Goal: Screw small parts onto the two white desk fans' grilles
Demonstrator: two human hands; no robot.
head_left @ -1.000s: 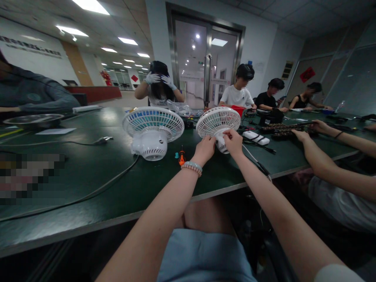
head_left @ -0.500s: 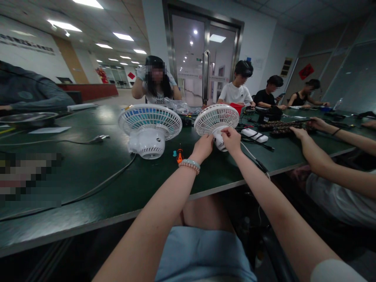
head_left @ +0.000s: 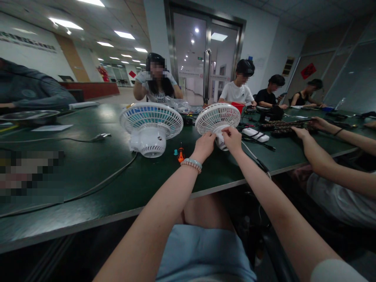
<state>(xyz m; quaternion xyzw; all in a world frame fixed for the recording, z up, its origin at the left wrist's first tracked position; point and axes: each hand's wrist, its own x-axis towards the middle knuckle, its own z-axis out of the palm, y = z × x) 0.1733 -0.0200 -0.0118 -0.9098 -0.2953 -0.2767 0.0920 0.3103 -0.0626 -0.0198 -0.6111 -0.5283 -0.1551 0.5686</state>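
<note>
Fingers bent nearly closed, left hand and right hand hold the small fan by its motor housing at the green table, its back facing them, probably for access. A screwdriver lies nearby, likely kept within reach. Beyond, a red container and metal bowl; contents cannot be made out.

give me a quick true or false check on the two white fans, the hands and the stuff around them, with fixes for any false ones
1. The left hand and right hand are both at the right-hand white fan. True.
2. The orange tool is in the right hand. False: it lies on the green table.
3. The beaded bracelet circles the right wrist. False: it circles the left wrist.
4. A white box lies right of both fans. True.
</note>
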